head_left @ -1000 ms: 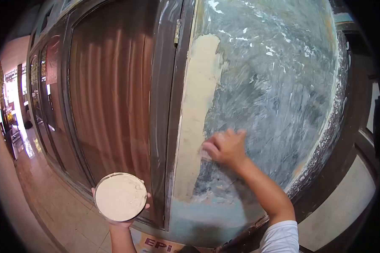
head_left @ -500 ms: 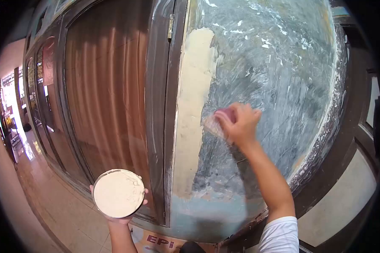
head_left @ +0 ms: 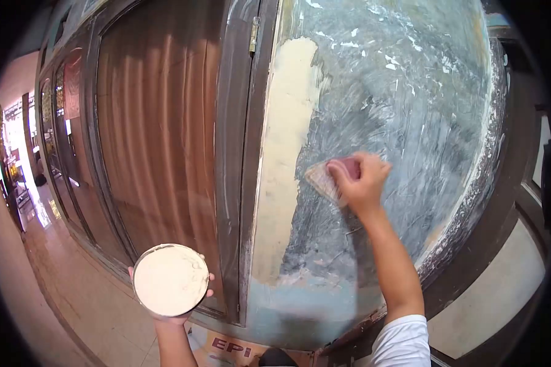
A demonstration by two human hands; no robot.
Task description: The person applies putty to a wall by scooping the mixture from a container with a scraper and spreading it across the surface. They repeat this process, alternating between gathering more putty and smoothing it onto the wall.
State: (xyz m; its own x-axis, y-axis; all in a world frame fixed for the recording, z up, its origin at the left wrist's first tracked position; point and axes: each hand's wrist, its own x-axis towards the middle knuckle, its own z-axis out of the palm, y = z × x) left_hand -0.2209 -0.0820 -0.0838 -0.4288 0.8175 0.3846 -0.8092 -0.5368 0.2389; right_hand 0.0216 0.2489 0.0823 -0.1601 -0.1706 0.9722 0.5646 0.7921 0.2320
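My left hand (head_left: 176,319) is wrapped around a round bowl of cream-coloured putty (head_left: 170,280), supporting it from below at the lower left. In my right hand (head_left: 366,183) is a putty knife with a reddish handle (head_left: 349,166) and a flat, smeared blade (head_left: 324,182). The blade lies close to the grey wall (head_left: 410,140); whether it touches cannot be told. Left of the blade, a vertical band of cream putty (head_left: 283,116) covers the wall along the door frame.
A dark wooden frame (head_left: 231,165) with a hinge (head_left: 254,35) borders the wall on the left, beside glass with a brown curtain (head_left: 159,134). Dark panelled woodwork (head_left: 490,269) stands at the right. A printed sheet (head_left: 226,348) lies on the floor below.
My right hand with the putty knife has moved slightly right and down, away from the putty band. The left hand holds the bowl almost in the same place.
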